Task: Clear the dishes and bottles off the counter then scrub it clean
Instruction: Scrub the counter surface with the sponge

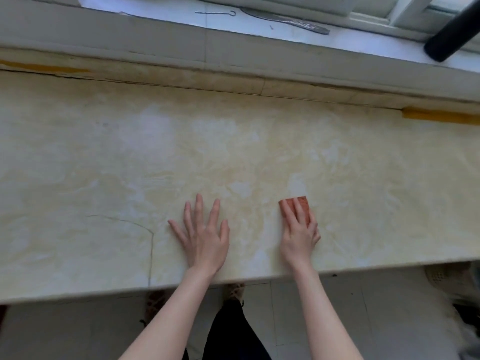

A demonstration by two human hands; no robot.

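A cream marbled counter (130, 165) fills the middle of the view, with pale smears across its surface. My right hand (298, 232) presses a small orange-red scrubbing pad (303, 206) flat on the counter near the front edge, fingers straight over it. To its left my left hand (204, 236) lies flat on the counter, fingers spread and holding nothing. No dishes or bottles are in view on the counter.
Behind the counter runs a raised ledge and a white window sill (155, 11) with a metal hook (217, 13) and a flat dark tool (288, 20). A black handle (454, 32) juts in at top right. A crack (145, 229) marks the counter at left. Tiled floor lies below.
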